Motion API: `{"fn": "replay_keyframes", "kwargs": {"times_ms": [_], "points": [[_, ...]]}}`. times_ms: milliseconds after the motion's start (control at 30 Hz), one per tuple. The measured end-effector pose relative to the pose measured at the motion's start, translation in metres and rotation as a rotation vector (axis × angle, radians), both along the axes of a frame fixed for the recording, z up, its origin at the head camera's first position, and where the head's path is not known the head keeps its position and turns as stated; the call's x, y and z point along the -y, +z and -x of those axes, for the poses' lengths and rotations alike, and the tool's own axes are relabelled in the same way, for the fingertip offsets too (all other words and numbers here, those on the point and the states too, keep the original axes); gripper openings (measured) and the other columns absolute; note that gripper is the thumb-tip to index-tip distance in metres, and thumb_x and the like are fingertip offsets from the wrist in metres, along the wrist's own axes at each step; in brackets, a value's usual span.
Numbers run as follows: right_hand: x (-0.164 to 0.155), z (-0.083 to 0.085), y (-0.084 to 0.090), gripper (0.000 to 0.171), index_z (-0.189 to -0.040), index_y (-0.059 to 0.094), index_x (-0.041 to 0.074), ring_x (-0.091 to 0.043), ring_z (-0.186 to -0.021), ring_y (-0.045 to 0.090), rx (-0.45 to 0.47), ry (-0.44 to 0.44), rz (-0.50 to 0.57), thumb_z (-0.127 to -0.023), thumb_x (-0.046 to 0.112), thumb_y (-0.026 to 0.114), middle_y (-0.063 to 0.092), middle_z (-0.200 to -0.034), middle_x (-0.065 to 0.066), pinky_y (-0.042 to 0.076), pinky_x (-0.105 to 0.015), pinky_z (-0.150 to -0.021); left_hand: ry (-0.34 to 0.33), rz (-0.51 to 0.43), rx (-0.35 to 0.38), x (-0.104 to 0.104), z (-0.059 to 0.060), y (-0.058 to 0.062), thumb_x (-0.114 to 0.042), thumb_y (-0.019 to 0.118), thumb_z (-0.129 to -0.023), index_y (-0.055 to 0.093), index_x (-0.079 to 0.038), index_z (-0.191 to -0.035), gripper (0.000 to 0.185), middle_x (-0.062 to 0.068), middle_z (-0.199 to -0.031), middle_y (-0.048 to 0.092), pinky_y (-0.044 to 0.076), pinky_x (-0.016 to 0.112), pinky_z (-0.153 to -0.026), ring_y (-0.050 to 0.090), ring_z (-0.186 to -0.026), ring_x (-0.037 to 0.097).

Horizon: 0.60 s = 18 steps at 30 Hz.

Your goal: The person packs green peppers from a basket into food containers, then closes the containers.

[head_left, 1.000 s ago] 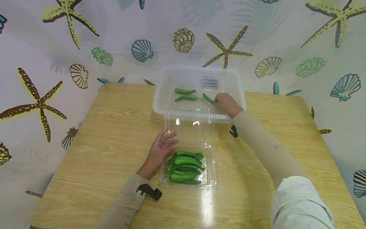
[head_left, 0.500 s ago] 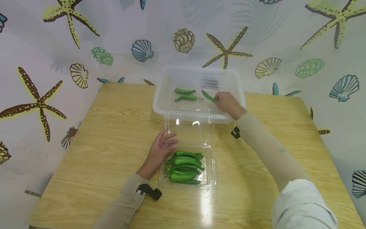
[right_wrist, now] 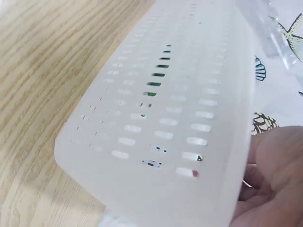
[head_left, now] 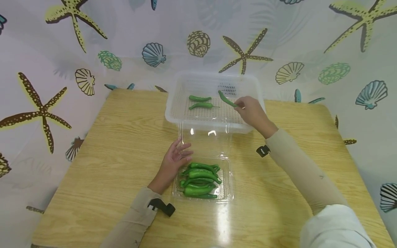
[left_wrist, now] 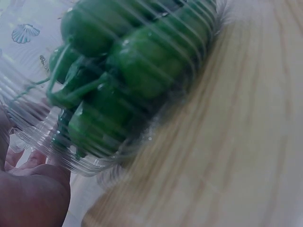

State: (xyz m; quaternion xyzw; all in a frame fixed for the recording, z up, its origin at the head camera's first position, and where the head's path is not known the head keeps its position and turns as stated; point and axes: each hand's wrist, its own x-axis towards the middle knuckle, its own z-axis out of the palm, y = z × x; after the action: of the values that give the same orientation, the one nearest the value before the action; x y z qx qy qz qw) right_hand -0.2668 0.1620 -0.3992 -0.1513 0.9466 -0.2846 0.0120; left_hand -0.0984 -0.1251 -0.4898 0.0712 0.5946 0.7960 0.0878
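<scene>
Over the right part of the white slotted basket [head_left: 173, 113], my right hand [head_left: 254, 113] pinches one end of a green chili pepper [head_left: 227, 99]. Two other green peppers [head_left: 201, 105] lie on the basket floor. Nearer me stands a clear plastic clamshell box [head_left: 230, 179], its lid [head_left: 206, 141] tipped back against the basket. Several green peppers [head_left: 200, 181] fill its base, stacked side by side. My left hand [head_left: 173, 162] rests at the box's upper left corner, fingers extended. In the right wrist view the basket's wall [right_wrist: 156, 142] hides the pinched pepper.
Everything stands on a wood-grain table [head_left: 124, 124]. A cloth backdrop [head_left: 130, 31] printed with starfish and shells hangs behind and at the sides. The basket's front rim [head_left: 204, 124] lies between the box and the loose peppers.
My right hand has lifted the pinched pepper from the basket floor and drawn slightly right and toward me. The left hand and the box have stayed in place.
</scene>
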Motion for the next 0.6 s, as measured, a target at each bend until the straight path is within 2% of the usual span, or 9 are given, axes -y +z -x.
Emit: {"fn": "replay_keyframes", "kwargs": {"times_ms": [133,300,467,600], "points": [[-0.003,-0.014,0.005,0.018,-0.107,0.061,0.001,-0.026,-0.096,0.057,-0.096,0.001,0.086,-0.092,0.011,0.059,0.060,-0.103,-0.012,0.051,-0.040,-0.084,-0.005,0.004,0.000,0.000,0.000,-0.001,0.006,0.058,-0.088,0.022,-0.019,-0.146,0.073,0.021,-0.140,0.037,0.048,0.033,-0.094,0.044,-0.121,0.037],[-0.002,-0.031,0.008,0.016,-0.105,0.061,0.003,-0.021,-0.092,0.059,-0.184,0.095,0.158,-0.090,0.009,0.062,0.061,-0.099,-0.007,0.052,-0.036,-0.082,-0.005,0.006,0.003,0.000,0.000,-0.002,0.006,0.059,-0.087,0.023,-0.020,-0.146,0.073,0.021,-0.140,0.038,0.048,0.034,-0.094,0.046,-0.121,0.035],[0.001,-0.048,0.009,0.016,-0.103,0.062,0.004,-0.018,-0.090,0.060,-0.223,0.214,0.174,-0.088,0.007,0.064,0.061,-0.097,-0.004,0.054,-0.032,-0.080,0.000,0.011,0.000,0.000,0.000,0.001,0.006,0.059,-0.087,0.023,-0.018,-0.146,0.073,0.022,-0.140,0.037,0.048,0.033,-0.094,0.045,-0.121,0.036],[0.002,-0.059,0.010,0.018,-0.105,0.062,0.004,-0.018,-0.093,0.061,-0.232,0.262,0.169,-0.087,0.007,0.065,0.061,-0.101,-0.004,0.053,-0.029,-0.082,-0.001,0.025,-0.014,-0.001,-0.001,0.002,0.006,0.058,-0.088,0.024,-0.016,-0.146,0.071,0.024,-0.140,0.037,0.049,0.031,-0.093,0.043,-0.121,0.039]]}}
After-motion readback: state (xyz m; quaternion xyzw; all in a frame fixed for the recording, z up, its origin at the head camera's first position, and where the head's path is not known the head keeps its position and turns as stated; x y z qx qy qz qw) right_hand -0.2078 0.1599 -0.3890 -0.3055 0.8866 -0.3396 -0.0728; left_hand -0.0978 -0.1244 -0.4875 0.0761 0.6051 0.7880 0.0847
